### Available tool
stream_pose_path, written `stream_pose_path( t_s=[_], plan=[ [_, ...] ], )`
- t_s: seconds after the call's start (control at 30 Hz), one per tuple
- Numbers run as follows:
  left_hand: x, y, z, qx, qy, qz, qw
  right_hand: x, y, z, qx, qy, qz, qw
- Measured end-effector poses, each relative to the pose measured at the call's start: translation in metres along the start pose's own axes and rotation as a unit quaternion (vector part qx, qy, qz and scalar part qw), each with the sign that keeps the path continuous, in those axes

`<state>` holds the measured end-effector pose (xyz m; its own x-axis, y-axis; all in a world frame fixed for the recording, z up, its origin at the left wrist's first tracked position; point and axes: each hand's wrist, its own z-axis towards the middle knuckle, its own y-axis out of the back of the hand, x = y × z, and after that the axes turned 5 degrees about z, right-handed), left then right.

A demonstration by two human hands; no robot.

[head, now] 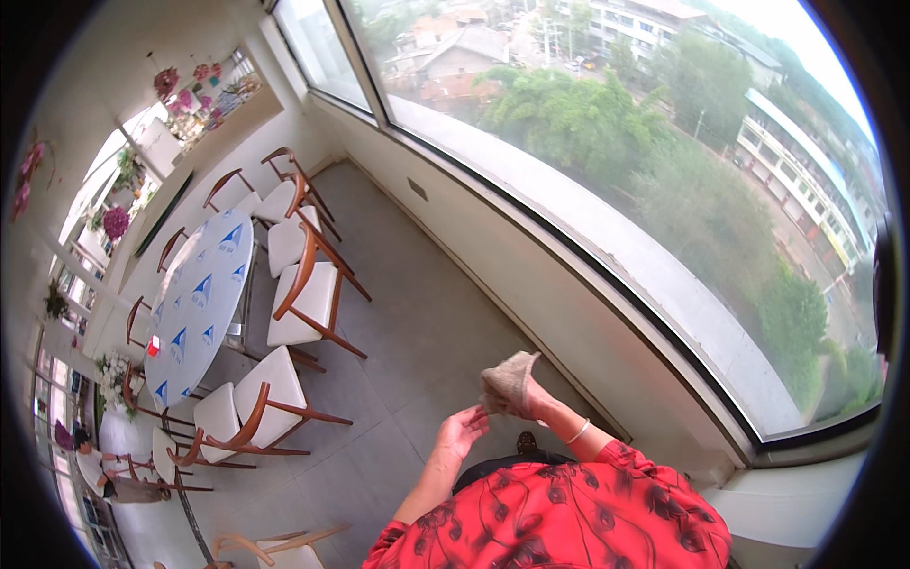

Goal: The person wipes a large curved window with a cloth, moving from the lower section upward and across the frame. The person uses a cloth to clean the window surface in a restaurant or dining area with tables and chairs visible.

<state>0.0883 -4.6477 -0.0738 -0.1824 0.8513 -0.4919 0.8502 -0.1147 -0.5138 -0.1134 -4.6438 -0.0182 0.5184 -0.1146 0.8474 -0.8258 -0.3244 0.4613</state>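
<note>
A crumpled grey-brown cloth (508, 383) covers most of my right hand (534, 400), so its fingers are hidden. The arm behind it wears a bracelet and a red patterned sleeve. Close by on the left is my left hand (463, 429), palm partly up, its fingertips near the lower edge of the cloth; whether they touch it I cannot tell. Both hands are in front of my body, above the grey tiled floor (398, 284), beside the low wall under the window.
An oval table (206, 284) with a blue-printed covering stands left, ringed by wooden chairs with white seats (306, 302). A red-and-white box (153, 346) lies on it. A large window (569, 128) and its sill run along the right. Another person (92, 466) is at the far lower left.
</note>
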Motion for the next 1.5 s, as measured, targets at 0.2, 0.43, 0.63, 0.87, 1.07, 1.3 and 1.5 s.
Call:
stream_pose_path(
  t_s=[0.2,0.43,0.63,0.87,1.07,1.3,1.5],
  plan=[
    [0.023,0.027,0.13,0.057,-0.416,0.589,0.69,0.025,-0.025,0.012,-0.105,0.194,-0.206,0.953],
    [-0.119,-0.107,0.033,-0.019,-0.413,0.847,0.334,0.034,0.023,0.03,-0.169,0.292,-0.101,0.936],
    [-0.154,-0.094,0.081,-0.023,-0.472,0.763,0.442,0.028,0.031,0.058,-0.249,0.256,0.088,0.93],
    [-0.249,-0.068,0.141,-0.069,-0.358,0.811,0.457,-0.018,0.052,0.085,-0.257,-0.042,0.403,0.877],
    [-0.302,-0.144,0.169,0.171,-0.525,0.696,0.458,-0.018,0.044,0.107,-0.342,-0.152,0.477,0.795],
    [-0.312,-0.209,0.281,0.449,-0.139,0.357,0.807,-0.02,0.048,0.134,-0.344,-0.189,0.486,0.781],
    [-0.351,-0.28,0.329,0.452,-0.454,0.435,0.633,-0.037,0.09,0.163,-0.354,-0.198,0.511,0.758]
  ],
)
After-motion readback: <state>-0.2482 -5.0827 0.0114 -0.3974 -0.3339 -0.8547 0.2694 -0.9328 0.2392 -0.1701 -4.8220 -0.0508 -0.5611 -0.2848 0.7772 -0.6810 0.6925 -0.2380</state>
